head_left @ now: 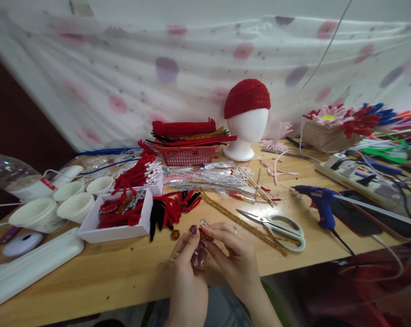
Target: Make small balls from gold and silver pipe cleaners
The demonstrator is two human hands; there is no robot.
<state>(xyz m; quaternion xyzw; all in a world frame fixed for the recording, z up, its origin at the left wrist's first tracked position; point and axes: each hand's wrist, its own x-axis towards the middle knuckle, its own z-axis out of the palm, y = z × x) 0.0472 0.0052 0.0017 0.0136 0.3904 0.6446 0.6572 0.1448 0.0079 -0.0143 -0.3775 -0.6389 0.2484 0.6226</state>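
pinching a small gold piece (pixel 201 231) at the near tabletop (pixel 123 272) edge, both hands' fingers (pixel 195 236) are closing narrowly; keeping left hand (pixel 188 268) and right hand (pixel 231 254) close seems wise.

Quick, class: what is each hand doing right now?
Left hand: pinching the small gold pipe-cleaner piece.
Right hand: fingers closed on the same gold piece.

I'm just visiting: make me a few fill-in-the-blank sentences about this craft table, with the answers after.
1. Both hands, left hand and right hand, pinch a small piece coloured ____.
2. The foam head wears a cap coloured ____.
3. The scissors lie on the table between the hands and the blue ____.
4. The red basket stands to the ____ of the foam head.

Missing words: gold; red; glue gun; left
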